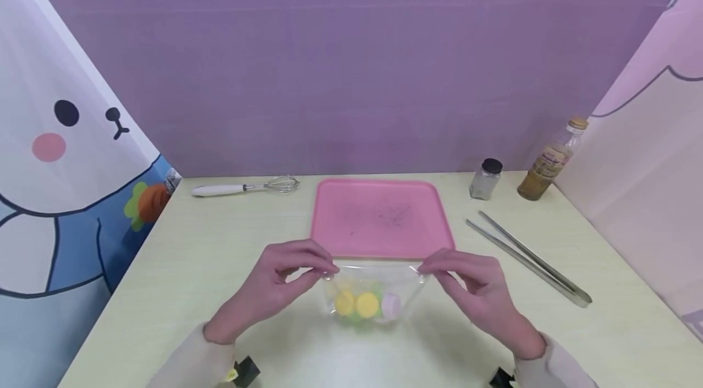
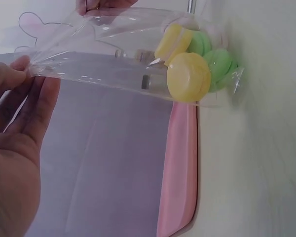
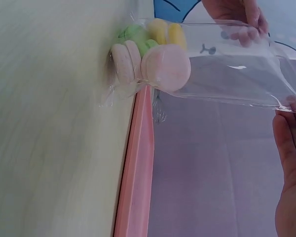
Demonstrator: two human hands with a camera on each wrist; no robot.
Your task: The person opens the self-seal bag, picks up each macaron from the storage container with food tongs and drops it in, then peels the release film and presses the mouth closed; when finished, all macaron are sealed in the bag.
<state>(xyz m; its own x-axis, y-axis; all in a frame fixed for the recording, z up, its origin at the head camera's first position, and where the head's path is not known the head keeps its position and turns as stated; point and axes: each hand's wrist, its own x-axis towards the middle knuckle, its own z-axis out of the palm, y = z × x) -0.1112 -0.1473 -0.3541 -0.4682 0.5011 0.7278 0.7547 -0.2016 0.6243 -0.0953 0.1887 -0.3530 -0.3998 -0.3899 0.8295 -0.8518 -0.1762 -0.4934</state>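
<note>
A clear plastic bag (image 1: 403, 281) stands between my hands at the front of the table. Inside it at the bottom lie several macarons: yellow (image 2: 189, 77), green (image 2: 220, 66) and pale pink (image 3: 166, 67). With thumb and fingers, my left hand (image 1: 282, 275) pinches the bag's top left corner. The top right corner is pinched by my right hand (image 1: 475, 284) in the same way. In both wrist views the bag hangs from the fingers, its top edge drawn taut between the hands.
Right behind the bag lies a pink tray (image 1: 384, 217). A whisk (image 1: 247, 186) is at the back left. At the right are metal tongs (image 1: 533, 260), a small black-lidded jar (image 1: 486, 179) and a corked bottle (image 1: 551, 162). A purple cloth (image 1: 357, 71) rises behind the table.
</note>
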